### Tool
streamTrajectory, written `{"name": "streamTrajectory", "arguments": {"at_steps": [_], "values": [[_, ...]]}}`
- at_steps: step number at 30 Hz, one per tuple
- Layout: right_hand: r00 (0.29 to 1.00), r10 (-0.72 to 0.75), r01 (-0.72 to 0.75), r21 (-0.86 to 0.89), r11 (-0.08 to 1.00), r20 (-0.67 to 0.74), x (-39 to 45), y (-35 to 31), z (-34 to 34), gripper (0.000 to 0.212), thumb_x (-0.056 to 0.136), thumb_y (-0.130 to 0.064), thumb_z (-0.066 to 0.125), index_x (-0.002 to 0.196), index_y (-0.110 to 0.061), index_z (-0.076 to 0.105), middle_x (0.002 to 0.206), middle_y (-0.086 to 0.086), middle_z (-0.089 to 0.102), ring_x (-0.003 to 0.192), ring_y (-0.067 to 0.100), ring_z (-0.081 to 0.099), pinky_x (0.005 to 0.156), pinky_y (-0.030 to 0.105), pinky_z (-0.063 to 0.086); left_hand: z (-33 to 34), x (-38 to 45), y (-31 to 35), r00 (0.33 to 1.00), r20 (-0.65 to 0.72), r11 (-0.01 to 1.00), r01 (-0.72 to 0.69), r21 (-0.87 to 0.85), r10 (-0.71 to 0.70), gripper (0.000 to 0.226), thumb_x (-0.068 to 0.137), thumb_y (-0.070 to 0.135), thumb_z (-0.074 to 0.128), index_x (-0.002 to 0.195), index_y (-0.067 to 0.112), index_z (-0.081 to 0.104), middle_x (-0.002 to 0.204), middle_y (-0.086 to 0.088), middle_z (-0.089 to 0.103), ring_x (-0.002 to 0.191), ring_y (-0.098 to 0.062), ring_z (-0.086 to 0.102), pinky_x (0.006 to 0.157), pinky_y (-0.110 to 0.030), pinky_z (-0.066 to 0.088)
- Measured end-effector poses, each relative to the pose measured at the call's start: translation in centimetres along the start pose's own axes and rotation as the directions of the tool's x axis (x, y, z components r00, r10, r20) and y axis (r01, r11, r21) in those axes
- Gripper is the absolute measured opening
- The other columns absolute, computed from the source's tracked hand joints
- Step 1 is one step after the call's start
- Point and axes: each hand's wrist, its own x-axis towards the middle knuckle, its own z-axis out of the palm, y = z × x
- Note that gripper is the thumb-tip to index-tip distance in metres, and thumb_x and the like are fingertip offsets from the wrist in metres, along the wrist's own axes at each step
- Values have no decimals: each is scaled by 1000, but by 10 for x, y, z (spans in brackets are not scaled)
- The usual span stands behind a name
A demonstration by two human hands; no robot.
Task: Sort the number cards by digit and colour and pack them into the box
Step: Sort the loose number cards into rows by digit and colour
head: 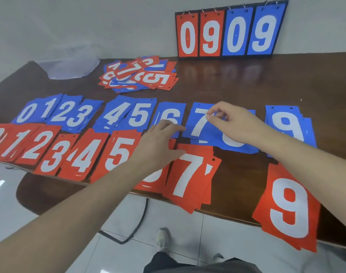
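Two rows of number-card piles lie on the brown table (247, 91): blue piles 0 to 9 behind, red piles in front. My right hand (233, 123) pinches the upper part of the top blue 7 card (197, 125), covering much of the blue 8 pile (233, 146). My left hand (158, 142) lies with straight fingers across the blue 6 pile (169, 115) and the red 6 pile (154, 178), thumb at the red 7 pile (190, 178). An unsorted heap of red and blue cards (140, 75) sits behind the rows.
A scoreboard stand (230, 30) showing 0 9 0 9 leans against the wall at the back. A clear plastic bag (69, 64) lies at the table's back left. The red 9 pile (288, 207) overhangs the front edge. A cable (140, 219) and my shoe (162, 237) are on the tiled floor.
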Motion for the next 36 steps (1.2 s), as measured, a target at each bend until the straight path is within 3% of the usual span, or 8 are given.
{"name": "streamTrajectory", "arguments": {"at_steps": [4,7,14,18,21,23,28,36], "values": [[1000,4,-4,8,1000,16,19,-15,8,15,101,-46,52,110,-37,60,99,-14,61,68,5,56,57,29,46,-17,10,-22,998,-52,998,23,-59,-26,48,88,34,74,133,32,56,132,11,49,119,-14,50,93,-30,45],[1000,9,-8,-16,1000,13,37,-29,18,15,100,-47,54,109,-37,61,99,-14,62,82,18,62,74,37,52,-31,23,-47,997,-50,995,49,-92,-54,50,90,34,73,136,32,53,133,11,47,117,-12,51,91,-28,45],[999,25,-26,-40,999,-32,101,-70,46,15,99,-41,57,106,-30,64,93,-8,68,85,8,62,84,36,53,-67,67,-128,997,-71,986,16,-169,-28,48,93,32,70,137,30,52,133,12,47,121,-10,49,89,-22,38],[996,62,-67,-90,994,-63,142,-85,64,13,99,-41,58,106,-31,64,96,-12,66,90,4,61,83,31,53,-83,102,-184,996,-84,981,5,-192,-21,42,93,32,69,133,32,56,124,20,45,123,-12,48,96,-27,41],[995,59,-69,-124,990,-83,171,-89,80,11,99,-37,60,104,-29,65,95,-13,64,87,2,59,73,18,46,-92,129,-222,995,-96,982,21,-186,-39,42,92,30,69,133,29,58,126,14,51,118,-18,52,99,-37,46],[995,40,-55,-162,985,-93,190,-88,91,11,99,-36,61,104,-28,66,95,-18,61,89,0,57,77,17,46,-96,147,-245,993,-111,985,19,-170,-38,40,93,30,68,132,27,59,128,7,55,115,-20,53,99,-40,46],[986,69,-109,-284,953,-149,232,-86,106,20,98,-37,60,117,-31,64,124,-9,58,120,15,48,102,32,42,-105,200,-286,984,-152,981,63,-186,-93,37,96,34,64,131,25,59,136,1,57,126,-23,50,106,-46,43],[968,202,-249,-450,858,-150,283,-82,115,65,93,-59,58,151,-38,36,161,-6,31,151,22,20,121,50,21,-99,266,-310,989,-142,998,-58,-34,52,47,100,46,53,141,23,49,144,-2,53,134,-23,45,113,-44,35]]}}
